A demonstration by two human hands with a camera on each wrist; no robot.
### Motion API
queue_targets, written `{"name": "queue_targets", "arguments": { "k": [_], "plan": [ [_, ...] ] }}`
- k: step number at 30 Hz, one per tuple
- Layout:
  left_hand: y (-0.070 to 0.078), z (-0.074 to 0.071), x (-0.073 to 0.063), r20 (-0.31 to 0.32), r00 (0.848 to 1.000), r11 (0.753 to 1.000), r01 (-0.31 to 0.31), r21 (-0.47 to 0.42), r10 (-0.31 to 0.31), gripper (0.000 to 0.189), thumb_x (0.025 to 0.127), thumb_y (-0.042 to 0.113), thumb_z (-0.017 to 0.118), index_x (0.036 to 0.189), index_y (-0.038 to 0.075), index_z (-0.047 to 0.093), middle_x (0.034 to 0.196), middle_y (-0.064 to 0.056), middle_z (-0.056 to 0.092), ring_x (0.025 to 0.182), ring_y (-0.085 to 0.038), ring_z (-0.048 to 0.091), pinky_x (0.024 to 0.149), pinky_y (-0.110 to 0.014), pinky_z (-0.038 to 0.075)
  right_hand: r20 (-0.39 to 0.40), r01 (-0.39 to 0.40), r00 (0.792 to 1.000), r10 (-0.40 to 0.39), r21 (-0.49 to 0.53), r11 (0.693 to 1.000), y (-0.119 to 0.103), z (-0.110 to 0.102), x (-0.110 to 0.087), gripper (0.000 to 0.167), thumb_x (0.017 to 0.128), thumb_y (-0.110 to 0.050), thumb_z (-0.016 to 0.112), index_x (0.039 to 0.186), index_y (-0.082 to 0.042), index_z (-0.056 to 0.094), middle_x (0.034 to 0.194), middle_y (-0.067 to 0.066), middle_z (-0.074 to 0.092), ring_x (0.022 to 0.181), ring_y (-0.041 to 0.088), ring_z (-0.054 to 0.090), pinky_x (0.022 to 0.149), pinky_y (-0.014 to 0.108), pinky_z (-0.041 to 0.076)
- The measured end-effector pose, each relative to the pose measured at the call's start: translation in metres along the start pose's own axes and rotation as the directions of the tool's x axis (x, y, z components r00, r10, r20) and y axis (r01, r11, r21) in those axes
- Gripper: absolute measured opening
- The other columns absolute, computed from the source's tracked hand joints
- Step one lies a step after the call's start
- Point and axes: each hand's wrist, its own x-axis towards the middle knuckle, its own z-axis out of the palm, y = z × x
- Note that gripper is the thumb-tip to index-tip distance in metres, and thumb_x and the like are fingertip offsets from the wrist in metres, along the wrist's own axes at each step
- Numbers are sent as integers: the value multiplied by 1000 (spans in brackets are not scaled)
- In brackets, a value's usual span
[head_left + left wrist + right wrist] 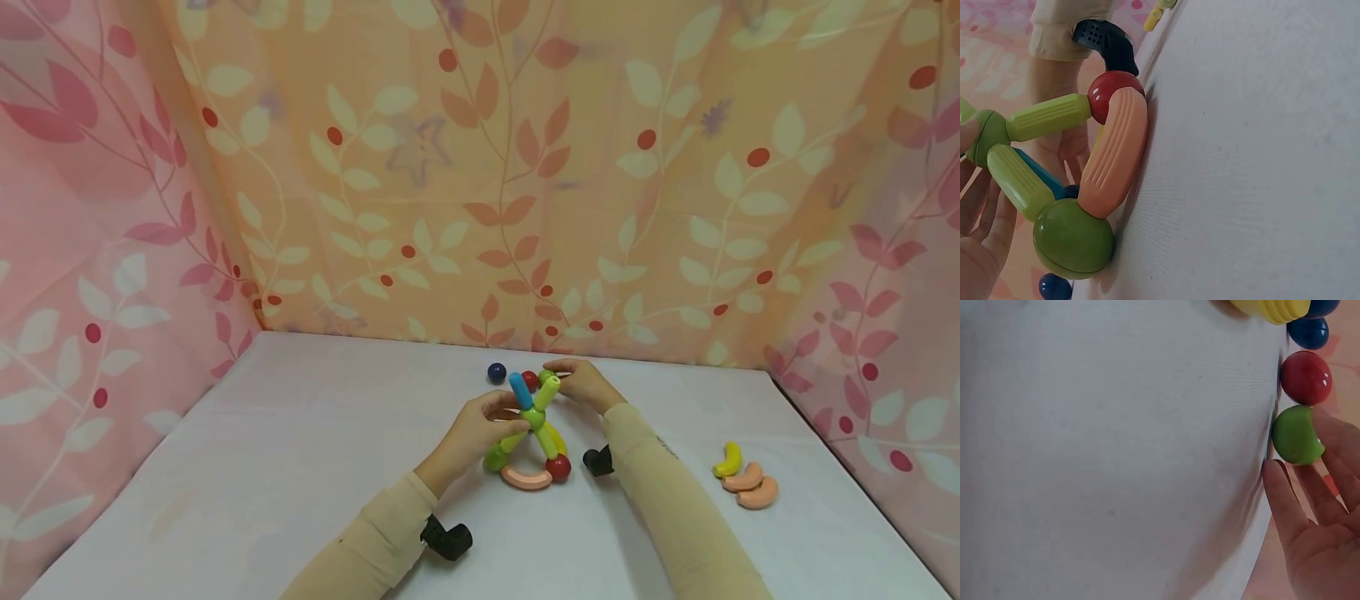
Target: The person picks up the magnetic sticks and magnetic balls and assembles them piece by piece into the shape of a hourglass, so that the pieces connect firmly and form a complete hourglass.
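Observation:
A toy structure of balls and ribbed rods stands in front of me. My left hand [478, 429] holds it at its upper green ball [990, 137], thumb on the near side. From that ball rise a blue rod [520, 389] and a light green rod [548, 392]; two green rods slope down to a lower green ball [1074, 237] and a red ball [558, 468]. A curved peach piece [1116, 153] joins these two; a yellow curved piece [556, 439] shows behind. Farther back, my right hand [590, 387] pinches a loose green ball [1296, 434] on the table.
Beside the loose green ball lie a red ball [1306, 378] and a dark blue ball [497, 372]. At the right are a yellow curved piece [728, 460] and two peach ones [758, 493]. Patterned cloth [480, 183] hangs around the white table [337, 417].

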Motion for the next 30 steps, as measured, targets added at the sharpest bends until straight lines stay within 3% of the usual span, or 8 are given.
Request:
{"name": "queue_targets", "arguments": {
  "k": [6,13,17,22,25,30],
  "plan": [
    [1,1,-1,-8,1000,1000,8,4,-8,41,89,31,76,125,15,65,125,-4,66,116,-21,62,99,-41,54,-63,16,998,-15,20,1000,3,0,-6,38,88,-14,70,123,0,66,127,21,65,113,32,62,99,42,54],
    [0,0,0,-3,1000,1000,5,16,-5,40,89,31,75,125,15,66,126,-3,66,117,-20,61,99,-40,55,-137,43,990,-16,197,979,0,-8,-35,44,93,-15,68,134,-4,60,133,18,63,121,31,60,102,38,53],
    [0,0,1,-2,1000,1000,6,26,-6,41,89,31,75,125,15,65,126,-3,67,116,-21,61,99,-40,55,-197,88,980,-22,332,939,-8,-15,-58,48,93,-20,70,138,-7,58,134,14,63,118,17,63,99,27,53],
    [1,-1,2,-4,1000,1000,10,28,-10,41,89,30,75,126,15,65,124,-3,68,115,-21,62,98,-40,55,-270,171,962,-42,476,863,-23,-19,-82,51,89,-24,76,134,-6,59,119,-3,70,106,0,64,90,15,53],
    [1,-1,2,-2,1000,1000,11,22,-11,41,89,30,75,126,16,65,123,-3,68,115,-20,62,97,-39,56,-297,228,952,-77,517,825,-32,-20,-93,51,88,-22,77,132,-3,59,113,-12,69,108,-1,65,91,15,54],
    [2,0,1,-2,1000,1000,4,10,-4,40,89,29,75,126,15,65,124,-3,67,115,-20,62,96,-37,56,-307,277,943,-126,520,808,-40,-20,-103,51,89,-19,76,133,-2,57,118,-9,66,113,2,63,93,17,54]
  ]
}}
